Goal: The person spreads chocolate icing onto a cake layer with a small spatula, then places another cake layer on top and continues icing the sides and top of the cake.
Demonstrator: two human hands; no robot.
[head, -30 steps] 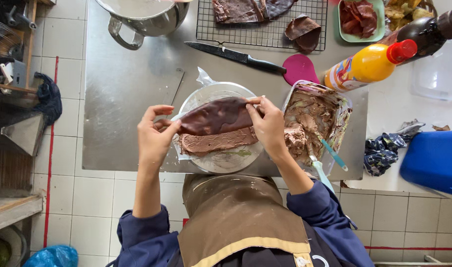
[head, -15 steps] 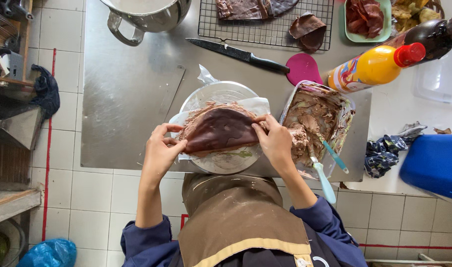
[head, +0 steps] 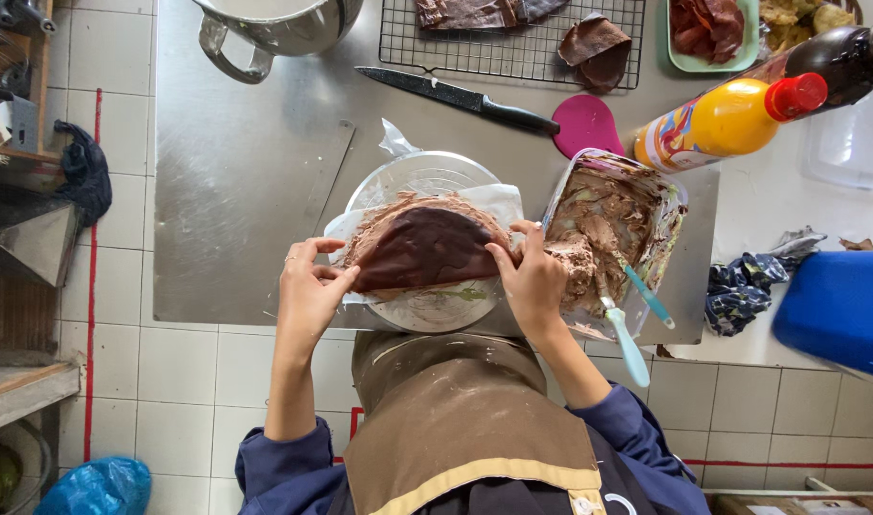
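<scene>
Pinching brown crepe (head: 427, 250) edges | left hand (head: 308, 291), right hand (head: 532, 277) gripping | over glass plate (head: 427, 176)

Pot (head: 274, 29), dark bottle (head: 842, 62) cut off by frame edges.

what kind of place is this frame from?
Likely a working kitchen, perhaps for pastry: a steel worktable over tiled floor, a wire cooling rack holding brown sheets, a large metal pot and a tub of chocolate-coloured cream.
</scene>
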